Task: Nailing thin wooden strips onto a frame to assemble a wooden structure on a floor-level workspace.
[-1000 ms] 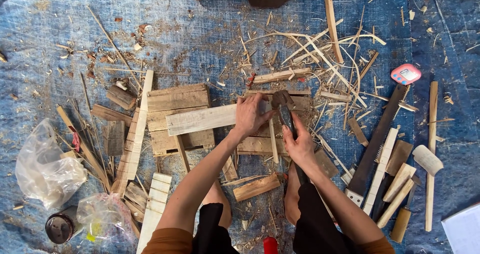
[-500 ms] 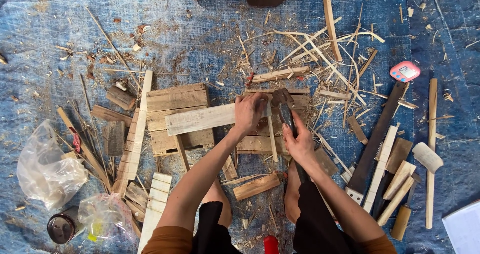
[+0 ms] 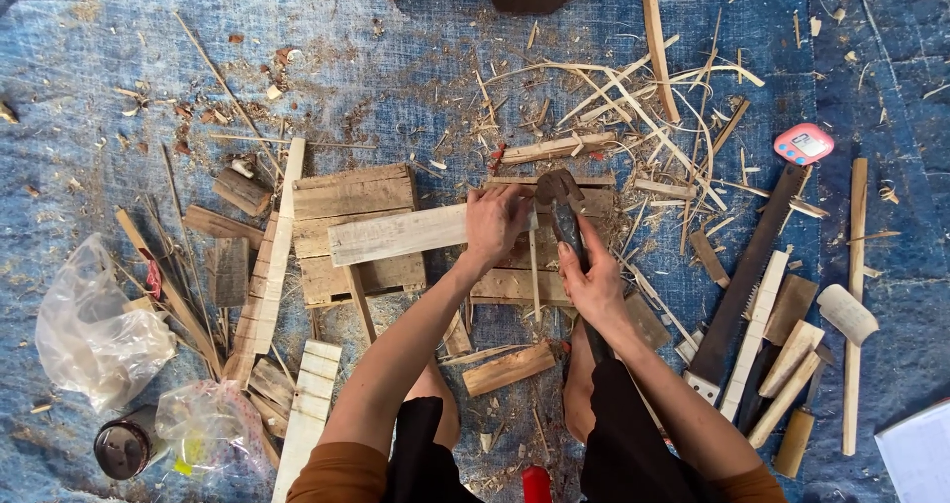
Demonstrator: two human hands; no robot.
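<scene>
One pale plank [image 3: 398, 234] lies flat across two low slatted pallets [image 3: 354, 228], one left of the fingers and one under them. The left hand [image 3: 493, 222] is clenched over the plank's right end, fingers curled down on top of it, knuckles up, forearm running straight back toward the body. The right hand [image 3: 594, 283] is wrapped around the handles of one pair of pincers [image 3: 560, 194]; its fingertips point forward and left, its wrist is bent a little inward. The pincers' dark head sits just ahead of those fingers, right beside the left hand's knuckles, at the plank's end. Whether the head bites anything cannot be made out.

Right of the right hand's fingers, well apart, lies one long saw [image 3: 744, 275] on a slant, with several pale sticks just beside it. One red tape measure [image 3: 804, 144] lies beyond the saw's far tip. One mallet [image 3: 849, 313] lies farthest right, its long handle upright in the view. Ahead of both hands' fingers spreads a tangle of thin shavings [image 3: 633, 97]. Behind the left wrist lies one short block [image 3: 510, 367]. Far left of the left fingers are two clear plastic bags [image 3: 94, 325] and one dark round jar [image 3: 124, 450]. Everything rests on a blue tarp [image 3: 396, 48].
</scene>
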